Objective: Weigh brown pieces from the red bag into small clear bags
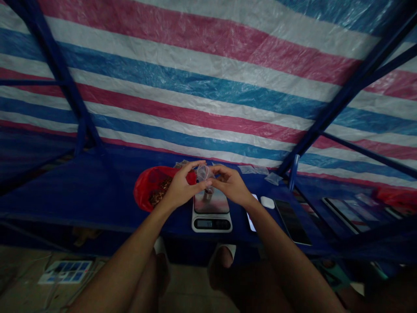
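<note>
My left hand (182, 184) and my right hand (230, 184) meet above a small digital kitchen scale (211, 217) on a blue-covered table (97, 191). Both pinch a small clear plastic bag (202, 172) between thumbs and fingers. Under the bag, a small dark cup-like object (208, 193) stands on the scale's platform. A red plastic bag (146, 184) holding brown pieces lies open just left of my left hand.
A white earbud case (267, 202), a phone (292, 221) and more phones or tablets (345, 213) lie to the right. Small clear bags (257, 171) lie at the table's back. Blue metal poles (342, 100) frame a striped tarp wall. My knees show below.
</note>
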`<state>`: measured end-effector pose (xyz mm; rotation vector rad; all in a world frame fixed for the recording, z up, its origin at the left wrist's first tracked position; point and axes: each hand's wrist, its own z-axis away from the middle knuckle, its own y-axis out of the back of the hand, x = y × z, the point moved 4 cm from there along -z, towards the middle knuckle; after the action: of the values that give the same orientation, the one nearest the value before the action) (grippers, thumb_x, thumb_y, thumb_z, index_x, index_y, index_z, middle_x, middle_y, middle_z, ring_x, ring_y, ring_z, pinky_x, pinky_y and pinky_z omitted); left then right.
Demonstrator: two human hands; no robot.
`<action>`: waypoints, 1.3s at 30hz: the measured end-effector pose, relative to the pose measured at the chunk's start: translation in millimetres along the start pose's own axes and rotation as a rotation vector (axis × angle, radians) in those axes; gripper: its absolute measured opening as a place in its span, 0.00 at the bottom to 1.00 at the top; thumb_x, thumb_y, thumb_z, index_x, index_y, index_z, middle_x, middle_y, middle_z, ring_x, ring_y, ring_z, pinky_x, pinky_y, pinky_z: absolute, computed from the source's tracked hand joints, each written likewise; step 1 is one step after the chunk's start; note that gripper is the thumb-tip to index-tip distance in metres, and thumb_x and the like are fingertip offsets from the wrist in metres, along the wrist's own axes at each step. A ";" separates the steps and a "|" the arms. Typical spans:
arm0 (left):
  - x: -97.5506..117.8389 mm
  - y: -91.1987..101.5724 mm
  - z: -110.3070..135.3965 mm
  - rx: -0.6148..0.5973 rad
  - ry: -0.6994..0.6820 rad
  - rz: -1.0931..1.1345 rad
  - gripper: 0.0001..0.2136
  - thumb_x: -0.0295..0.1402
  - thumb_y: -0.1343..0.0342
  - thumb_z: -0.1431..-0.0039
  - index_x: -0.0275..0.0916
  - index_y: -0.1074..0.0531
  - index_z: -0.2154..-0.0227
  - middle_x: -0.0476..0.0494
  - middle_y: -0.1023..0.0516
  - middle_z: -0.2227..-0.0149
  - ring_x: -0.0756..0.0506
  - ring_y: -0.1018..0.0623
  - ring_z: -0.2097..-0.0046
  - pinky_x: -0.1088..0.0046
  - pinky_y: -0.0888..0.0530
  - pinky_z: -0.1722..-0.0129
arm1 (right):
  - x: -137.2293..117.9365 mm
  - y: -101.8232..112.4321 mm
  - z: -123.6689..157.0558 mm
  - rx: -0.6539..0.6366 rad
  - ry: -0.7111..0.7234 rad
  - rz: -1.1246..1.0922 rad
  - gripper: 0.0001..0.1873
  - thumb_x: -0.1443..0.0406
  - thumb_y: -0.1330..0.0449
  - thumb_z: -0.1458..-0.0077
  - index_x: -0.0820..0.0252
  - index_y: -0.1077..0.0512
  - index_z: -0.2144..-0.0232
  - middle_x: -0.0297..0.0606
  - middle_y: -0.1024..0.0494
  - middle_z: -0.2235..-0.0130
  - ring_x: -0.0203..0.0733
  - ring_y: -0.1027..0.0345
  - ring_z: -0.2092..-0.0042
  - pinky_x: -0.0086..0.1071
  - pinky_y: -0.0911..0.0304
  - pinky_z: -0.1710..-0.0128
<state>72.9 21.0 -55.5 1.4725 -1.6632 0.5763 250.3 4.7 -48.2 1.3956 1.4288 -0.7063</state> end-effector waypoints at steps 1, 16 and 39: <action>0.6 0.3 0.5 -0.001 0.004 0.015 0.30 0.45 0.29 0.45 0.39 0.26 0.42 0.33 0.22 0.40 0.34 0.22 0.40 0.54 0.28 0.36 | 1.4 -2.6 1.2 0.007 0.000 -0.001 0.19 0.56 0.28 0.46 0.55 0.20 0.54 0.38 0.16 0.55 0.41 0.23 0.63 0.35 0.27 0.63; -1.3 30.9 0.9 -0.136 -0.004 -0.370 0.25 0.46 0.31 0.45 0.40 0.21 0.48 0.38 0.17 0.46 0.35 0.19 0.44 0.57 0.24 0.42 | 46.5 33.8 38.3 -0.003 -0.070 0.569 0.24 0.57 0.26 0.48 0.57 0.21 0.49 0.46 0.17 0.47 0.54 0.26 0.45 0.49 0.32 0.44; -36.7 9.5 10.4 -0.337 0.079 -0.417 0.26 0.48 0.30 0.47 0.42 0.20 0.47 0.37 0.15 0.49 0.34 0.17 0.48 0.55 0.22 0.46 | 31.9 7.0 26.0 -0.055 0.048 0.480 0.16 0.64 0.32 0.43 0.56 0.21 0.51 0.42 0.16 0.50 0.47 0.22 0.50 0.42 0.28 0.49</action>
<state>60.0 36.3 -89.5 1.4634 -1.2653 0.1152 267.7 -5.2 -84.8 1.6381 1.0762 -0.3236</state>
